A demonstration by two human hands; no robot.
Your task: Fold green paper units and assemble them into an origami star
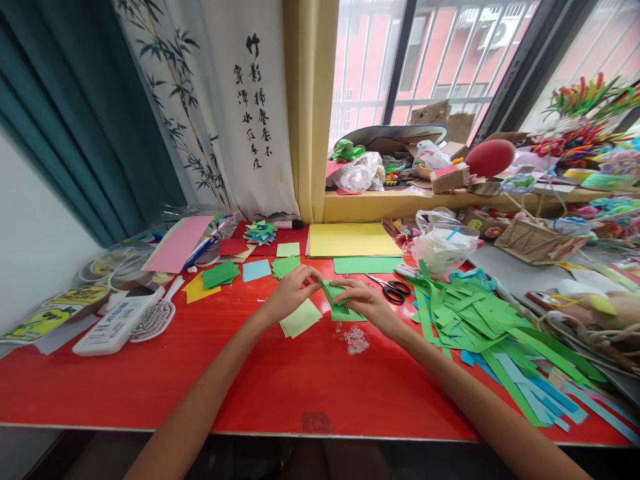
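Note:
Both my hands meet over the middle of the red table (280, 373). My left hand (293, 292) pinches one end of a folded green paper piece (336, 301). My right hand (364, 300) presses and grips the other end of the same piece. A pale yellow-green paper square (301, 320) lies on the table just under and in front of my left hand. A small patch of white crumbs or glue bits (356, 340) sits in front of my right hand.
Black-handled scissors (393, 288) lie just behind my right hand. A heap of green and blue paper strips (480, 320) covers the right side. Yellow sheets (350, 240), small coloured squares (256, 269), a white remote-like box (116, 321) and a hairbrush (153, 319) lie around. The windowsill (400, 199) is cluttered.

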